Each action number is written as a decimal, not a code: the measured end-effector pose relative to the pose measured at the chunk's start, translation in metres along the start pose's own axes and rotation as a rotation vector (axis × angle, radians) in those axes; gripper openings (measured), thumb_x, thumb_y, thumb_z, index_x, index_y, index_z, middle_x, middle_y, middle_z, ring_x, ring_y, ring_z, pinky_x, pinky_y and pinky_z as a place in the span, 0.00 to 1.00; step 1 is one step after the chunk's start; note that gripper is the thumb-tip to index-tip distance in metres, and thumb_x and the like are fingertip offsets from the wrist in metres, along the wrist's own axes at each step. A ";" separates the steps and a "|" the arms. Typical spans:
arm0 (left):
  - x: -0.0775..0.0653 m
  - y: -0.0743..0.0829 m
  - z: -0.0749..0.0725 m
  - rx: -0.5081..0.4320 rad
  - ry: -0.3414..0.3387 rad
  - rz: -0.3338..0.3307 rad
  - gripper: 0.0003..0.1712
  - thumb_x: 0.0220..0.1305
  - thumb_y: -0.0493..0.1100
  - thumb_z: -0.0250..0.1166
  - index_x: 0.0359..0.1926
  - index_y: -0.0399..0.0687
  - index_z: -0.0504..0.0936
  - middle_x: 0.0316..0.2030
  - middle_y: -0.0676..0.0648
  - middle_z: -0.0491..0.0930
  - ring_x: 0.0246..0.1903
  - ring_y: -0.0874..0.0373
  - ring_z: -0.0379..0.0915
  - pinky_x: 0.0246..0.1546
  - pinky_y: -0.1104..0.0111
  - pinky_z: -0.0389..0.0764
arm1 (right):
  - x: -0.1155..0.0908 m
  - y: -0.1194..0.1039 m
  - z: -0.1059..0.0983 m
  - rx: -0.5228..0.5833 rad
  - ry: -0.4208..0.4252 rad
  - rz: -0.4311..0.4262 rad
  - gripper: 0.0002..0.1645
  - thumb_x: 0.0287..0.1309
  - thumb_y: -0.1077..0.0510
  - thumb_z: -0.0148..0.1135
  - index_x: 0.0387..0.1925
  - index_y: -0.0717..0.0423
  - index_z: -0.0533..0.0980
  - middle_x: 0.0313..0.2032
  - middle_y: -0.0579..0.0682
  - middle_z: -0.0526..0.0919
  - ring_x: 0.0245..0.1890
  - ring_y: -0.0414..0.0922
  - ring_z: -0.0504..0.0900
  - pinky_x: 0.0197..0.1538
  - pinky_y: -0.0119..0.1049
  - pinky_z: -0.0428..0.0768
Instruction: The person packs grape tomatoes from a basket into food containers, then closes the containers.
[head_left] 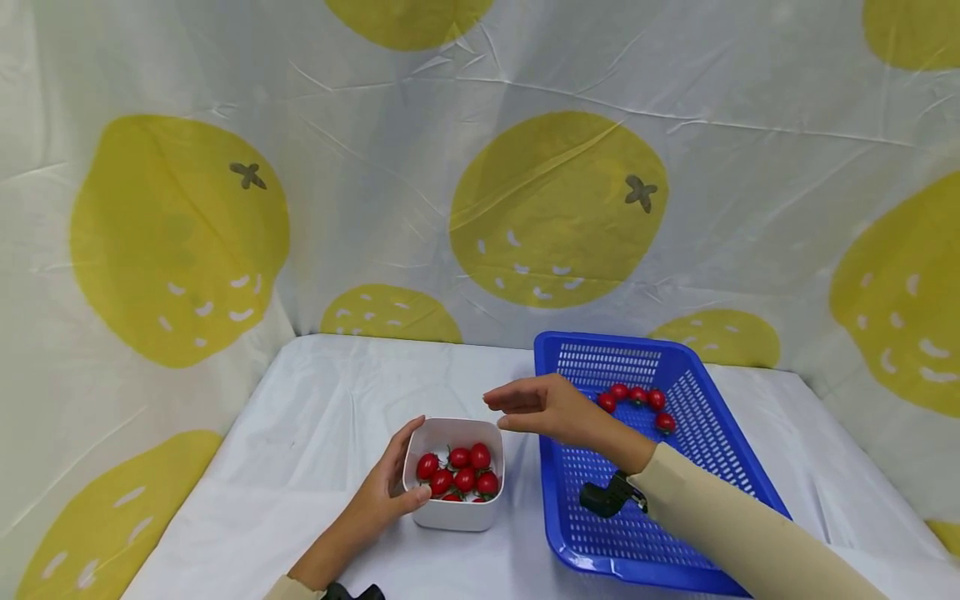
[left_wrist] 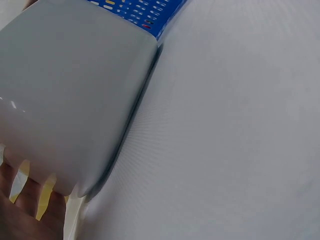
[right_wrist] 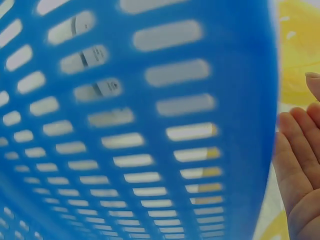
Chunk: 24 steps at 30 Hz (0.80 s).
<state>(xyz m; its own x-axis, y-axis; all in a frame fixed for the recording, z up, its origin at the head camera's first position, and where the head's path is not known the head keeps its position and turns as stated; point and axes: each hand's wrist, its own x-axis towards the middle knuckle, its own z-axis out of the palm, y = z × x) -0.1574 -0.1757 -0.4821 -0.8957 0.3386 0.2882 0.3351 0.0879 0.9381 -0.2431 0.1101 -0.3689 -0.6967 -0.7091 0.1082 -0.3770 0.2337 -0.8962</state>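
Observation:
A square white plastic container (head_left: 455, 517) with several cherry tomatoes (head_left: 464, 479) inside stands on the white cloth. My left hand (head_left: 382, 492) grips its left side, thumb at the near rim and fingers along the far left corner. In the left wrist view, the fingers (left_wrist: 37, 200) lie against the container's wall (left_wrist: 75, 90). My right hand (head_left: 562, 412) is raised between the container and the blue basket (head_left: 551, 508), fingers extended and nothing in them. The right wrist view has that hand's fingers (right_wrist: 300, 160) past the basket's slotted wall (right_wrist: 240, 125).
Several more cherry tomatoes (head_left: 637, 396) lie toward the far side of the blue basket, right of the container. Behind the table (head_left: 315, 392) hangs a white curtain (head_left: 360, 167) printed with yellow lemons. The right forearm (head_left: 735, 517) crosses over the basket.

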 end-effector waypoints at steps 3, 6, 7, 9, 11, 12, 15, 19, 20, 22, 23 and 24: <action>0.000 -0.001 0.000 0.000 0.000 0.009 0.46 0.60 0.38 0.61 0.75 0.59 0.50 0.71 0.46 0.54 0.70 0.43 0.51 0.66 0.66 0.58 | -0.003 -0.003 -0.006 -0.016 0.022 0.014 0.24 0.58 0.57 0.67 0.56 0.59 0.78 0.52 0.52 0.82 0.52 0.46 0.82 0.52 0.36 0.78; 0.000 -0.001 0.000 0.004 0.000 0.009 0.46 0.60 0.38 0.61 0.75 0.61 0.50 0.71 0.47 0.54 0.70 0.44 0.50 0.66 0.66 0.58 | -0.007 -0.003 -0.013 -0.035 0.052 0.027 0.23 0.58 0.56 0.67 0.55 0.57 0.78 0.52 0.52 0.82 0.52 0.46 0.82 0.51 0.36 0.79; 0.000 -0.002 0.000 0.006 0.000 0.009 0.46 0.60 0.38 0.61 0.75 0.61 0.50 0.72 0.47 0.53 0.70 0.44 0.50 0.66 0.67 0.58 | -0.009 -0.002 -0.015 -0.038 0.062 0.032 0.24 0.58 0.55 0.67 0.55 0.58 0.78 0.52 0.52 0.82 0.52 0.46 0.82 0.50 0.36 0.80; 0.000 -0.002 0.000 0.004 -0.002 0.008 0.46 0.60 0.38 0.61 0.75 0.63 0.50 0.72 0.47 0.53 0.70 0.44 0.50 0.66 0.67 0.58 | -0.011 -0.001 -0.020 -0.047 0.082 0.044 0.24 0.58 0.54 0.67 0.55 0.57 0.78 0.52 0.52 0.82 0.52 0.48 0.81 0.49 0.35 0.80; 0.000 -0.003 -0.001 0.005 -0.003 0.013 0.46 0.60 0.38 0.61 0.75 0.62 0.50 0.72 0.47 0.53 0.70 0.43 0.49 0.66 0.67 0.58 | -0.014 -0.001 -0.024 -0.055 0.101 0.058 0.25 0.58 0.53 0.67 0.56 0.57 0.78 0.52 0.51 0.82 0.52 0.48 0.81 0.49 0.35 0.80; 0.000 -0.003 -0.001 0.002 -0.003 0.012 0.46 0.60 0.38 0.61 0.75 0.62 0.50 0.72 0.47 0.53 0.70 0.43 0.49 0.66 0.67 0.58 | -0.015 0.000 -0.026 -0.055 0.110 0.061 0.25 0.58 0.52 0.67 0.56 0.56 0.78 0.53 0.52 0.82 0.52 0.48 0.81 0.49 0.35 0.80; 0.000 -0.003 -0.001 -0.003 -0.004 0.012 0.46 0.60 0.38 0.61 0.75 0.61 0.49 0.72 0.47 0.53 0.71 0.43 0.49 0.66 0.67 0.57 | -0.018 0.002 -0.033 -0.049 0.142 0.077 0.25 0.58 0.52 0.67 0.56 0.55 0.78 0.53 0.52 0.82 0.53 0.47 0.81 0.50 0.36 0.80; 0.000 -0.004 -0.001 -0.006 -0.009 0.013 0.46 0.60 0.38 0.61 0.75 0.61 0.49 0.72 0.48 0.52 0.70 0.44 0.49 0.66 0.67 0.58 | -0.022 0.005 -0.041 -0.050 0.185 0.113 0.24 0.57 0.50 0.68 0.56 0.51 0.79 0.54 0.52 0.81 0.54 0.47 0.80 0.51 0.36 0.79; 0.000 -0.003 -0.001 -0.006 -0.009 0.011 0.46 0.60 0.38 0.61 0.75 0.62 0.49 0.72 0.48 0.52 0.70 0.45 0.49 0.66 0.66 0.58 | -0.023 0.007 -0.043 -0.049 0.192 0.121 0.24 0.57 0.49 0.68 0.56 0.50 0.79 0.54 0.52 0.81 0.54 0.46 0.80 0.52 0.36 0.79; 0.000 -0.003 -0.001 -0.010 -0.010 0.010 0.46 0.61 0.38 0.60 0.75 0.63 0.49 0.72 0.48 0.53 0.70 0.45 0.50 0.66 0.66 0.59 | -0.025 0.009 -0.047 -0.055 0.205 0.129 0.25 0.58 0.49 0.67 0.56 0.50 0.78 0.55 0.54 0.80 0.54 0.46 0.80 0.52 0.36 0.79; 0.000 -0.003 -0.001 -0.012 -0.009 0.007 0.46 0.61 0.38 0.60 0.75 0.63 0.49 0.72 0.49 0.53 0.70 0.45 0.50 0.66 0.65 0.59 | -0.025 0.011 -0.050 -0.061 0.210 0.126 0.26 0.58 0.49 0.67 0.57 0.51 0.78 0.55 0.55 0.80 0.54 0.46 0.80 0.52 0.37 0.79; 0.000 -0.003 -0.001 -0.015 -0.008 0.003 0.46 0.61 0.38 0.60 0.75 0.63 0.48 0.72 0.49 0.53 0.70 0.45 0.50 0.66 0.65 0.59 | -0.026 0.013 -0.052 -0.059 0.215 0.125 0.26 0.58 0.50 0.67 0.57 0.52 0.78 0.55 0.55 0.80 0.54 0.46 0.80 0.52 0.37 0.79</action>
<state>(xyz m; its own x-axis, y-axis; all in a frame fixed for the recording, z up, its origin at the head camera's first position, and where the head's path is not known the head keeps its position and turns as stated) -0.1581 -0.1766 -0.4846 -0.8922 0.3467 0.2893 0.3331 0.0727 0.9401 -0.2619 0.1662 -0.3611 -0.8514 -0.5163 0.0927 -0.3106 0.3537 -0.8823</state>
